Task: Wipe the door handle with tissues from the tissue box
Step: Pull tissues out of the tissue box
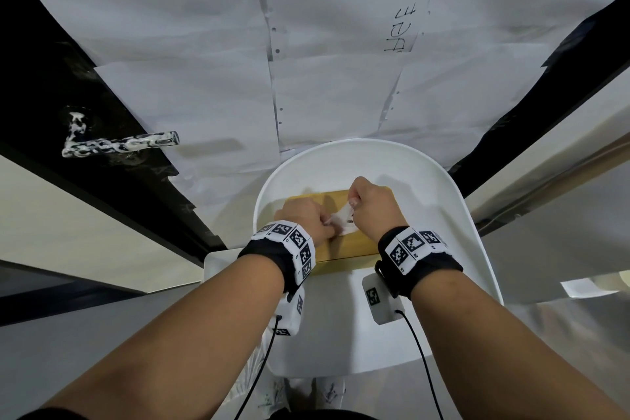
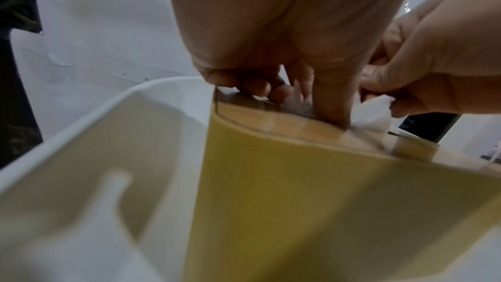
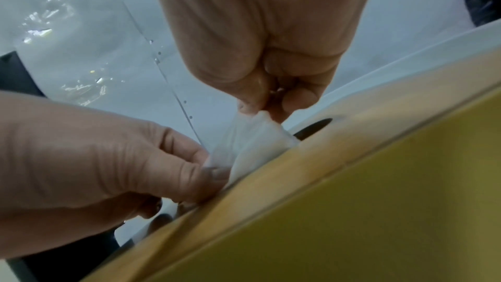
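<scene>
A yellow tissue box [image 1: 332, 251] with a wooden lid lies on the seat of a white chair [image 1: 443, 201]. A white tissue [image 1: 341, 216] sticks up from the lid's slot [image 3: 314, 128]. My right hand [image 1: 354, 203] pinches the tissue's top edge between thumb and fingers [image 3: 298, 95]. My left hand [image 1: 329, 222] pinches its lower left edge, with the thumb [image 2: 333, 104] down against the lid. The door handle [image 1: 119, 143], a lever smeared with white patches, juts from the black door edge at the left, well away from both hands.
The door [image 1: 341, 61] ahead is covered with taped white paper sheets. Black frame strips [image 1: 545, 112] run down both sides. The chair stands close against the door. Cables hang from both wrist cameras over the seat's front.
</scene>
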Demonstrator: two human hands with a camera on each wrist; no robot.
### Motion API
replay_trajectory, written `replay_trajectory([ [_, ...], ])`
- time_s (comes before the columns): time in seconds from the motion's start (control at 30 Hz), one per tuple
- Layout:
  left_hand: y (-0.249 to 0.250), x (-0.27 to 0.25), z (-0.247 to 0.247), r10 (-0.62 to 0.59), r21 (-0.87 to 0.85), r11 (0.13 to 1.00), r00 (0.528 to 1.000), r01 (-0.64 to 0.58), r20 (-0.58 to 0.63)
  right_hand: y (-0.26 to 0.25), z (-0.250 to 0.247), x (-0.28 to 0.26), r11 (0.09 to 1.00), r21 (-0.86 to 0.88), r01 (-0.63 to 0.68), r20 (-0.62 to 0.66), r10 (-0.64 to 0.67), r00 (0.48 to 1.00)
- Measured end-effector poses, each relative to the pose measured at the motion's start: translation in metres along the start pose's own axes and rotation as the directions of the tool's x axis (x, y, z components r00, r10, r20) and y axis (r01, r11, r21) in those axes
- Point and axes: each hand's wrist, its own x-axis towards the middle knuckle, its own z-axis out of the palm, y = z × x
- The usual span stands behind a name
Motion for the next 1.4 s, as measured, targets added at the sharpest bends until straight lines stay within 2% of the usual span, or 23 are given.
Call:
replay_trajectory([
  [0.13,-0.001,0.0,0.001,0.011,-0.001,1.0,1.0,-0.011,0.002,0.003,-0.003,-0.001,0.998,0.053,-0.025,0.006,0.025,1.0],
  [0.2,-0.003,0.001,0.003,0.028,0.019,0.999,0.999,-0.028,-0.02,0.001,-0.005,-0.001,0.999,0.053,-0.014,0.109,0.009,0.994],
  [0.27,-0.004,0.001,0.004,0.038,0.055,0.998,0.998,-0.036,-0.042,0.0,-0.006,0.0,0.997,-0.071,0.039,0.239,-0.02,0.971],
  [0.3,-0.005,0.001,0.005,0.041,0.068,0.997,0.998,-0.038,-0.047,0.0,-0.005,0.0,0.987,-0.142,0.069,0.263,-0.029,0.964],
  [0.37,-0.006,0.001,0.004,0.052,0.088,0.995,0.998,-0.049,-0.036,0.0,-0.003,-0.002,0.983,-0.174,0.052,0.215,-0.014,0.976],
  [0.47,-0.002,0.001,-0.001,0.079,0.154,0.985,0.997,-0.079,0.005,-0.002,-0.003,-0.004,0.995,-0.095,-0.012,0.122,0.024,0.992],
  [0.57,0.001,0.0,-0.005,0.084,0.181,0.979,0.996,-0.088,0.028,-0.005,-0.014,0.002,0.996,-0.082,-0.015,0.059,0.02,0.998],
  [0.7,0.0,0.002,-0.005,0.119,0.191,0.974,0.993,-0.121,0.024,-0.004,-0.026,0.008,0.992,-0.122,-0.01,0.179,0.032,0.983],
  [0.8,0.0,0.0,-0.006,0.127,0.211,0.969,0.991,-0.131,0.033,-0.001,-0.02,0.003,0.972,-0.227,0.064,0.276,0.001,0.961],
  [0.93,0.002,-0.001,-0.008,0.139,0.255,0.956,0.989,-0.148,0.054,-0.004,-0.018,0.0,0.993,-0.115,-0.005,0.099,0.017,0.995],
  [1.1,0.003,-0.004,-0.008,0.15,0.294,0.943,0.988,-0.154,0.037,-0.009,-0.021,-0.002,1.0,-0.021,0.018,-0.021,-0.019,1.0],
  [1.4,0.01,-0.014,-0.01,0.138,0.347,0.928,0.99,-0.138,0.025,-0.015,-0.021,-0.005,0.997,0.073,0.015,-0.184,-0.001,0.983],
])
